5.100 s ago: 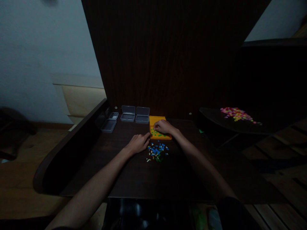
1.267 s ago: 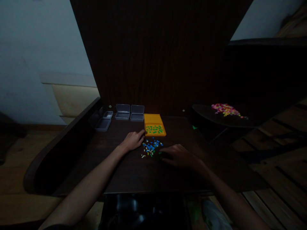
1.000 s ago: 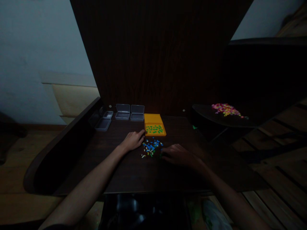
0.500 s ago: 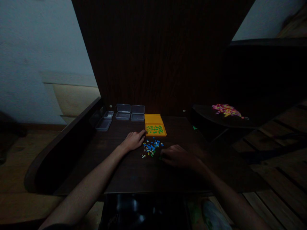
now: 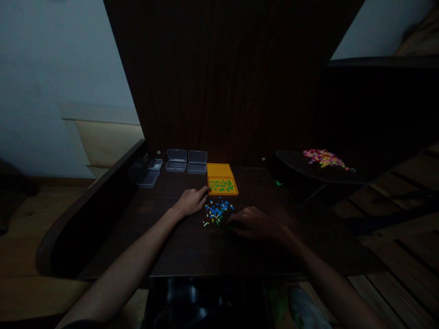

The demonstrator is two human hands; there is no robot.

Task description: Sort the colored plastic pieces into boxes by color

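Note:
My left hand (image 5: 190, 202) rests knuckles-up on the dark desk (image 5: 192, 246) with its fingers curled. Its fingertips are at the near left corner of an orange box (image 5: 221, 179) holding several green pieces. Just in front of the box lies a small pile of coloured pieces (image 5: 216, 212), mostly blue, with some white and green. My right hand (image 5: 255, 223) lies low at the pile's right edge. Its fingers point left and are drawn together at the nearest pieces. What they pinch is too dark to make out.
Two clear lidded boxes (image 5: 187, 161) stand behind the orange box, and two more clear boxes (image 5: 149, 173) sit at the back left by the desk's raised side rail. A heap of pink and yellow pieces (image 5: 324, 158) lies on a dark side shelf at the right.
Five seconds ago my right hand was in the orange box; it has since come down to the pile's right edge and barely shifted in the last second. My left hand has stayed put.

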